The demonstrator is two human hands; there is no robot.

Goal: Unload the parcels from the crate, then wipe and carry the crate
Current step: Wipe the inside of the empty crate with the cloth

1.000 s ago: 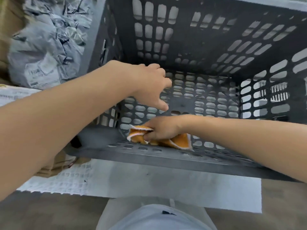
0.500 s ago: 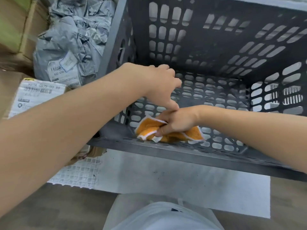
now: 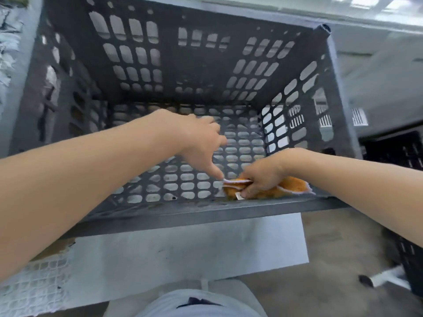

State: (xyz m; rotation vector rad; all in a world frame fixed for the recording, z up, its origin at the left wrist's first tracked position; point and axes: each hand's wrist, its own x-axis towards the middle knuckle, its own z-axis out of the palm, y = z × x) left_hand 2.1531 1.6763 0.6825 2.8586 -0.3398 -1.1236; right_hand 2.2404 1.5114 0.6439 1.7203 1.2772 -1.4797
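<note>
A dark grey perforated plastic crate [image 3: 206,65] fills the view, with no parcels visible inside. My right hand [image 3: 261,177] grips an orange cloth with white edging [image 3: 290,187] and presses it on the inside of the crate's near wall, toward the right. My left hand [image 3: 201,140] reaches into the crate just left of it, fingers relaxed, holding nothing, its thumb tip close to the cloth's left edge.
A white sheet [image 3: 183,250] lies on the floor under the crate's near side, with a white mesh mat [image 3: 32,287] at the lower left. Crumpled grey parcel bags [image 3: 6,42] show at the far left edge. Another dark crate [image 3: 398,154] stands to the right.
My right hand has slid the cloth to the right along the near wall. The view has swung right, so the parcels at left have mostly left the frame. My left hand stays inside the crate.
</note>
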